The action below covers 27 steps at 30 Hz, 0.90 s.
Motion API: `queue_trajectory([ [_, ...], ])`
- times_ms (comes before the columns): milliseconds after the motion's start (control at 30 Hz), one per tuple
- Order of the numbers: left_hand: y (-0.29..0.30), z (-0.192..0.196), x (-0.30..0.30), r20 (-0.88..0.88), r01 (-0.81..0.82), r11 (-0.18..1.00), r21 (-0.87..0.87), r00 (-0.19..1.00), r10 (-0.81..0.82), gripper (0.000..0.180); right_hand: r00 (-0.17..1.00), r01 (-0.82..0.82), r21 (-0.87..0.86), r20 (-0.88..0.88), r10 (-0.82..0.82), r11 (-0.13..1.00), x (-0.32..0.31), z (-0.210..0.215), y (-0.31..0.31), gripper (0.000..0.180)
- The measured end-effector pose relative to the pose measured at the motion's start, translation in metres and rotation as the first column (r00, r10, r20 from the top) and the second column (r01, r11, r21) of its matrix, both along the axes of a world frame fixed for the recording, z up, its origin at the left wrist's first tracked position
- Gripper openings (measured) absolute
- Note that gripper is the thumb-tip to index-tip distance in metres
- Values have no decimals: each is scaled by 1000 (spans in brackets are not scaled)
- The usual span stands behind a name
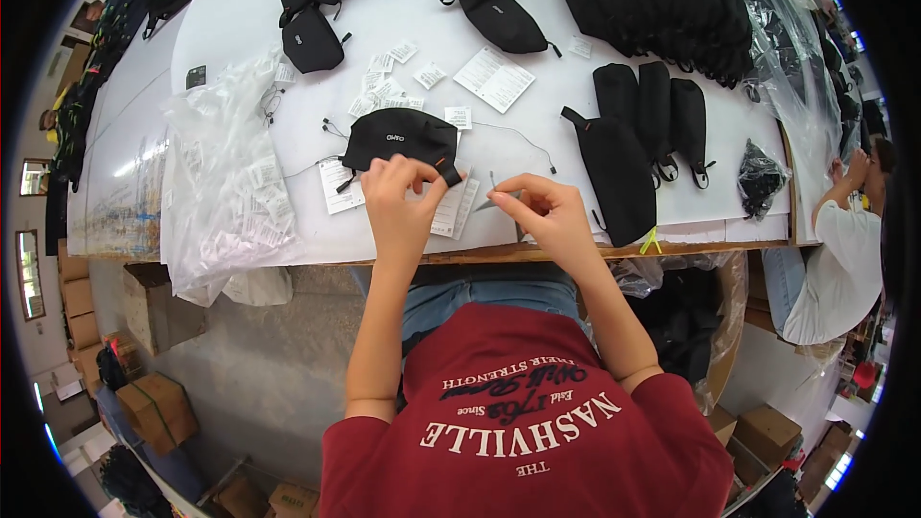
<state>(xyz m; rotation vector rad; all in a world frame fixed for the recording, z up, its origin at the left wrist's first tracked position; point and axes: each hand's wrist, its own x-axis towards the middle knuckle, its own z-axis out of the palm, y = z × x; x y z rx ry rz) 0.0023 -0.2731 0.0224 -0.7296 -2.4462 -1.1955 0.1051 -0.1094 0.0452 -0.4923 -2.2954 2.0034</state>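
A small black fabric pouch [398, 136] with a pale printed mark lies on the white table in front of me. The fingers of my left hand [398, 194] are closed on a black loop [447, 173] at its near right corner, which bears a bit of orange. My right hand [549, 211], just to the right and apart from the pouch, pinches a thin, grey, pointed piece [486, 201]; its exact kind cannot be made out. White printed tags [459, 206] lie partly under the pouch and my left hand. Thin dark strings with small black ends stretch out on both sides.
Beyond the pouch lie small white labels [379, 86] and a white card [494, 79]. Black pouches [619, 173] lie right, with a larger pile [652, 10] behind. A clear plastic bag [230, 182] of tags lies left. Another person [844, 240] stands at the far right.
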Motion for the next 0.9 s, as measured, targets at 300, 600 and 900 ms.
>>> queue_trajectory([
  [300,-25,6,26,464,82,923,377,845,-265,8,971,-100,411,-156,178,906,-18,2,-30,12],
  [600,-33,31,39,467,-223,650,727,854,-230,5,975,-58,-427,-217,-39,903,0,19,-6,9],
  [900,-25,45,45,480,-7,766,643,783,-396,8,974,-172,264,-99,204,949,-10,-1,-8,10],
])
